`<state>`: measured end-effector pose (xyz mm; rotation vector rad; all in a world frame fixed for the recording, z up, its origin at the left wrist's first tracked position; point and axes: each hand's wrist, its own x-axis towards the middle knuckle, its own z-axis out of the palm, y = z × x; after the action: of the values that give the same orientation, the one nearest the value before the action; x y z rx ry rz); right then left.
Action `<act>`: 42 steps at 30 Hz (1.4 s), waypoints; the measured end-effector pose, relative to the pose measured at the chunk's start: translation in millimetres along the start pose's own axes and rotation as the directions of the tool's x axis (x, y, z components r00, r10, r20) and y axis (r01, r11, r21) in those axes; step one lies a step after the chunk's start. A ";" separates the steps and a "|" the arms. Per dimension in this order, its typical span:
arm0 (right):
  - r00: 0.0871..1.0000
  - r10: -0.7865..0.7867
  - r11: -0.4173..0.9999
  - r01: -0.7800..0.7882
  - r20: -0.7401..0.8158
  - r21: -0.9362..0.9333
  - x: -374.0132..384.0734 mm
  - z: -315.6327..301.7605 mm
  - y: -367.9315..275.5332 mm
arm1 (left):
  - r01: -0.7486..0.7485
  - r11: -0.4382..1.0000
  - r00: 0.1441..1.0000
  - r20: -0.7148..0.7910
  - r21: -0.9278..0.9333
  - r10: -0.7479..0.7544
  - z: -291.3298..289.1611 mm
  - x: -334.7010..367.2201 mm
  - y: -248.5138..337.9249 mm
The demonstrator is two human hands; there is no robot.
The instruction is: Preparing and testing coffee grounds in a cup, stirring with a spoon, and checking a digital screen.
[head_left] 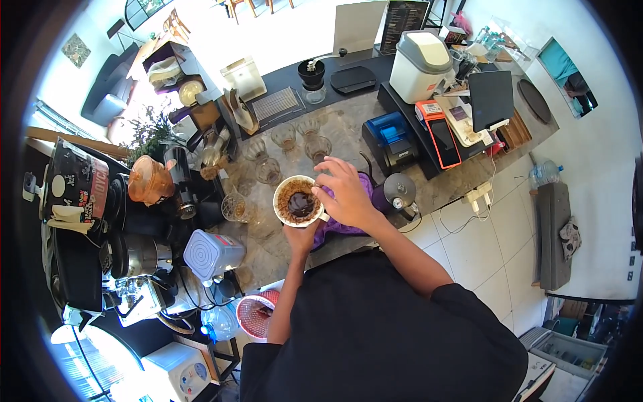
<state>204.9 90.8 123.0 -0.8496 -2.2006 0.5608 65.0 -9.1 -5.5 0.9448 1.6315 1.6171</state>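
My left hand (301,237) is closed around the lower side of a white handled cup (276,205), holding it at the counter's front edge. Brown coffee grounds line the inner wall, and a dark, glossy pool (301,204) lies in the middle. Over the right side of the rim is my right hand (345,193), thumb and forefinger bent toward each other. Whatever sits between those fingertips, if anything, is too small to make out. Just past the cup stand several clear glasses (268,171). A purple cloth (340,224) lies under my right wrist.
To the right are a grey kettle (399,190), a blue-black printer (390,141) and an orange card terminal (443,143). A hand grinder (313,75) stands at the back. On the left are a square canister (213,254) and an espresso machine (137,295); a red-white basket (257,315) sits below.
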 end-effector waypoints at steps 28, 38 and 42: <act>0.995 -0.014 0.999 0.018 -0.098 0.043 -1.0 9.8 9.0 | 0.036 0.998 0.998 0.044 0.045 -0.038 -2.5 -0.7 3.8; 1.000 -0.028 0.990 0.030 -0.015 0.139 -3.8 8.6 14.5 | 0.000 1.000 1.000 0.028 0.018 -0.001 1.6 -2.8 10.5; 0.996 -0.036 0.993 0.045 -0.084 0.113 -5.8 10.1 16.3 | -0.005 1.000 1.000 0.008 0.011 0.005 1.8 -2.2 8.4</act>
<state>207.1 96.6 103.9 -0.7530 -2.0857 0.6151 68.0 -10.2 2.7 0.9607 1.6354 1.6066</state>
